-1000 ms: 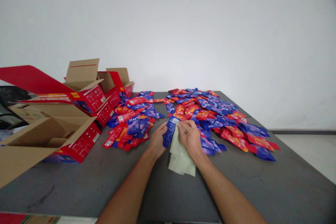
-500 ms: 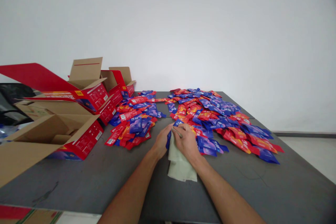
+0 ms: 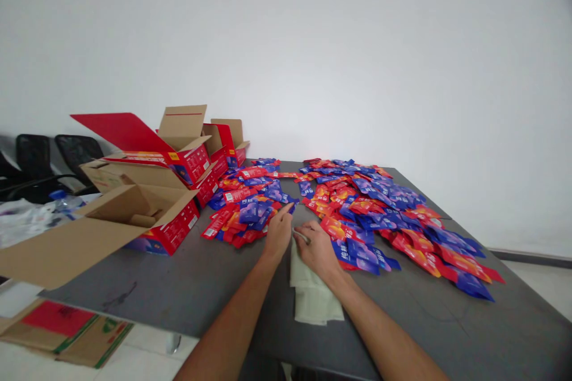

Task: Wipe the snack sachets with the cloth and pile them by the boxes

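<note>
My left hand [image 3: 279, 231] is closed on a blue packet [image 3: 293, 207], and only a corner of it shows past my fingertips. This hand is beside the near right edge of the left pile of red and blue packets [image 3: 251, 211]. My right hand [image 3: 316, 245] is closed round a bunched end of a pale green cloth [image 3: 316, 303]. The rest of the cloth hangs down onto the grey table, partly hidden by my forearm. Just right of that hand lies the larger pile of red and blue packets [image 3: 364, 205].
Open red cardboard boxes [image 3: 179, 229] line the left side of the grey table [image 3: 187, 292]. Black chairs [image 3: 75, 152] and a plastic bottle [image 3: 60, 197] are beyond them. Flattened cardboard [image 3: 89, 339] lies on the floor at lower left. A white wall rises behind the table.
My left hand has come away from the cloth and my right hand, moving toward the left pile with the blue packet. My right hand keeps the cloth. The view has turned left.
</note>
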A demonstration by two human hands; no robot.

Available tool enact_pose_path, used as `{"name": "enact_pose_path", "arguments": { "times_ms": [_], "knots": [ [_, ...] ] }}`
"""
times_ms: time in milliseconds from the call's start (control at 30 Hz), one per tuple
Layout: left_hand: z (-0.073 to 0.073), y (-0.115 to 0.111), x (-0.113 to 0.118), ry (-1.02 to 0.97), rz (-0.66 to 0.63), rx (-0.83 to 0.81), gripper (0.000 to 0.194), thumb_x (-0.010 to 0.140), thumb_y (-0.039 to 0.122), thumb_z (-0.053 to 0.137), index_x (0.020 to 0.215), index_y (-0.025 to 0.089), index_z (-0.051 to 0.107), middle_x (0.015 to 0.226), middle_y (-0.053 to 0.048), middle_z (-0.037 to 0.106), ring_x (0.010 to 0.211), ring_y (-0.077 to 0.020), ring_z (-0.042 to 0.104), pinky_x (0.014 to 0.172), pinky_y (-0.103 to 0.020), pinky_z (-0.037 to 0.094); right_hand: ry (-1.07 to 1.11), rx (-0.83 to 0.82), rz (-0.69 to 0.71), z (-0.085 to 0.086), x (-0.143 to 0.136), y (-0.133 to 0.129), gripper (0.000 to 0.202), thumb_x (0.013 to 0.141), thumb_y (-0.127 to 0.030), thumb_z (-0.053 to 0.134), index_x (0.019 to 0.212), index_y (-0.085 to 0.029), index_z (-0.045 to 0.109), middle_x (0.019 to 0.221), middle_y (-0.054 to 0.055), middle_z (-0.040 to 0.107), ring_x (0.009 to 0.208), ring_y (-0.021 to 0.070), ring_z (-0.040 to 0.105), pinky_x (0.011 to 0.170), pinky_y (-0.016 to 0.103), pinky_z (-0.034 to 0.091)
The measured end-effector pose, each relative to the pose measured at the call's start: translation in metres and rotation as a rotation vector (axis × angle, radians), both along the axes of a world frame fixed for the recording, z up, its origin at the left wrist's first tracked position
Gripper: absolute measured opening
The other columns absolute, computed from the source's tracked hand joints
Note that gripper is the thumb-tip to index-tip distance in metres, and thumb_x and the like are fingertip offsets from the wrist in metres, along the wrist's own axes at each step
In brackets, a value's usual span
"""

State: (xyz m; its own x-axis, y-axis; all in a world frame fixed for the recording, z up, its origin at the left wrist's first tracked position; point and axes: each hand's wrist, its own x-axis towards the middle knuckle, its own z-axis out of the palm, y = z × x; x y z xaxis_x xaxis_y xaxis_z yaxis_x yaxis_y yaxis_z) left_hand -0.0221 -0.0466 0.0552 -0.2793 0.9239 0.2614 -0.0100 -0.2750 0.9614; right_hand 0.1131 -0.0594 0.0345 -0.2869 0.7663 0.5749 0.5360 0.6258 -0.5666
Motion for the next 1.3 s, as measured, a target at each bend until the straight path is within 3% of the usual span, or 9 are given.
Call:
{"name": "enact_pose_path", "arguments": {
  "times_ms": [267,400,500,667,833,900,1000,1133,1300],
  "knots": [
    [-0.006,-0.010,-0.079,0.594,0.405,0.088,0.055,0.080,0.026,0.060,0.135,0.020,0.056,0.141,-0.014,0.051,0.134,-0.0325,0.042,0.117,-0.047,0.026,-0.068,0.046,0.034,0.009,-0.018,-0.007,0.018,0.090,-0.021,0.059,0.098,-0.024,0.075,0.096,0.007,0.066,0.087,0.0188,0.063,0.084,0.031,0.053],
    [-0.006,-0.007,-0.112,0.679,0.474,0.013,0.058,0.082,0.026,0.059,0.138,0.017,0.052,0.149,-0.016,0.041,0.141,-0.0349,0.034,0.118,-0.049,0.022,-0.090,0.054,0.018,0.014,-0.015,-0.010,0.018,0.089,-0.023,0.060,0.096,-0.023,0.076,0.095,0.007,0.067,0.085,0.0191,0.064,0.084,0.031,0.053],
    [-0.008,-0.004,-0.114,0.702,0.476,0.018,0.055,0.083,0.026,0.055,0.137,0.015,0.052,0.149,-0.018,0.041,0.142,-0.0350,0.032,0.119,-0.051,0.020,-0.109,0.046,-0.003,0.017,-0.010,-0.013,0.019,0.090,-0.023,0.058,0.098,-0.021,0.076,0.095,0.007,0.066,0.086,0.0190,0.064,0.084,0.030,0.053],
    [-0.013,-0.003,-0.081,0.700,0.350,0.102,0.049,0.081,0.017,0.053,0.130,0.017,0.058,0.143,-0.017,0.049,0.137,-0.0342,0.039,0.117,-0.052,0.023,-0.132,0.036,-0.077,0.016,0.010,-0.019,0.020,0.089,-0.024,0.058,0.096,-0.020,0.076,0.091,0.008,0.068,0.085,0.0203,0.065,0.082,0.032,0.052],
    [-0.020,-0.004,-0.028,0.544,0.101,0.191,0.040,0.075,0.013,0.059,0.113,0.020,0.069,0.129,-0.015,0.060,0.129,-0.0320,0.048,0.116,-0.049,0.026,-0.128,0.031,-0.203,0.013,0.049,-0.024,0.021,0.088,-0.024,0.056,0.089,-0.020,0.077,0.087,0.009,0.069,0.080,0.0220,0.066,0.078,0.034,0.053],
    [-0.024,-0.004,-0.004,0.529,0.017,0.229,0.042,0.076,0.013,0.060,0.115,0.022,0.069,0.129,-0.015,0.062,0.128,-0.0314,0.050,0.116,-0.049,0.028,-0.135,0.027,-0.269,0.013,0.066,-0.025,0.022,0.087,-0.023,0.055,0.089,-0.020,0.077,0.088,0.009,0.069,0.079,0.0222,0.066,0.079,0.034,0.052],
    [-0.029,-0.002,0.027,0.717,-0.158,0.262,0.051,0.079,0.012,0.053,0.128,0.024,0.062,0.139,-0.012,0.057,0.135,-0.0290,0.044,0.116,-0.050,0.028,-0.201,-0.037,-0.371,0.013,0.088,-0.025,0.024,0.087,-0.023,0.054,0.091,-0.019,0.077,0.090,0.010,0.070,0.083,0.0225,0.066,0.082,0.033,0.051],
    [-0.034,0.008,0.057,0.983,-0.378,0.246,0.072,0.073,0.003,0.046,0.142,0.024,0.050,0.153,-0.007,0.044,0.145,-0.0235,0.030,0.119,-0.048,0.024,-0.277,-0.143,-0.458,0.012,0.105,-0.022,0.027,0.088,-0.023,0.052,0.096,-0.016,0.077,0.093,0.011,0.070,0.087,0.0225,0.066,0.083,0.030,0.048],
    [-0.037,0.023,0.077,1.132,-0.441,0.158,0.077,0.072,0.001,0.047,0.145,0.027,0.045,0.155,-0.005,0.041,0.147,-0.0226,0.025,0.119,-0.052,0.018,-0.273,-0.168,-0.467,0.005,0.109,-0.016,0.027,0.089,-0.024,0.053,0.098,-0.016,0.077,0.097,0.012,0.070,0.088,0.0237,0.067,0.084,0.031,0.048]
  ]
}}
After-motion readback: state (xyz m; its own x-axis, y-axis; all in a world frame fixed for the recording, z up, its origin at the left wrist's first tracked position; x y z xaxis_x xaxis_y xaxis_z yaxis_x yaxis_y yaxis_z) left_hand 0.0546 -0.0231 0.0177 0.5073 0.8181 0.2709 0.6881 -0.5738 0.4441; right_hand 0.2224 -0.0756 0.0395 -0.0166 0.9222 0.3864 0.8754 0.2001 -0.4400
